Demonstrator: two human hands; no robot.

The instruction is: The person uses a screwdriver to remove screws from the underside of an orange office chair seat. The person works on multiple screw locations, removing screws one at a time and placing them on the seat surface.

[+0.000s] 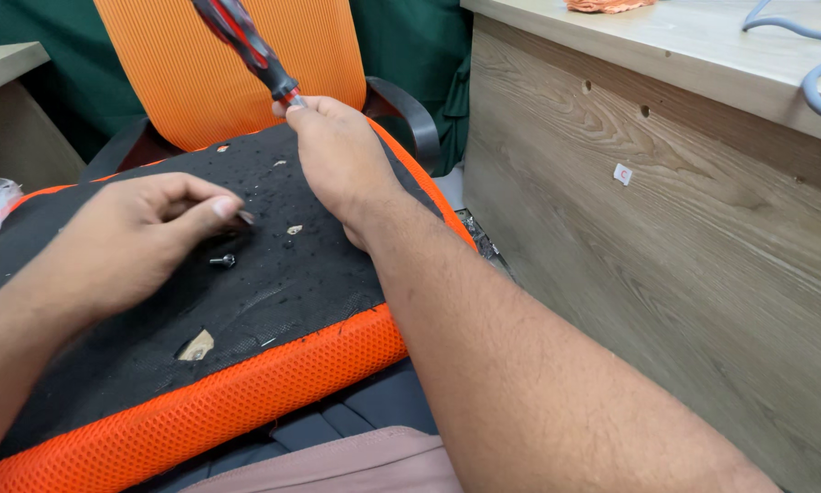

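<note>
A red-and-black screwdriver (244, 44) was held by its lower end in the right hand (337, 155), the fingers (294, 108) pinched shut around the tip of the handle where the shaft begins, the tool slanting up toward the far edge of an upturned seat cushion (273, 274). The cushion's black fabric underside, pocked with small holes and tears, was bordered by orange mesh (246, 388) along its near edge. The left hand (127, 242) was held just above the black fabric near the cushion's left side, its fingers (217, 205) drawn loosely together with thumb and forefinger nearly meeting; whether anything was gripped between them could not be told. A small metal screw (221, 261) was seen lying on the fabric just below those fingertips, close to the cushion's middle. An orange mesh chair back (191, 73) was propped beyond the cushion's far edge. A wooden table (666, 237) was seen to the right, its side panel facing the cushion, with grey cables (817, 64) lying at its top right corner.
</note>
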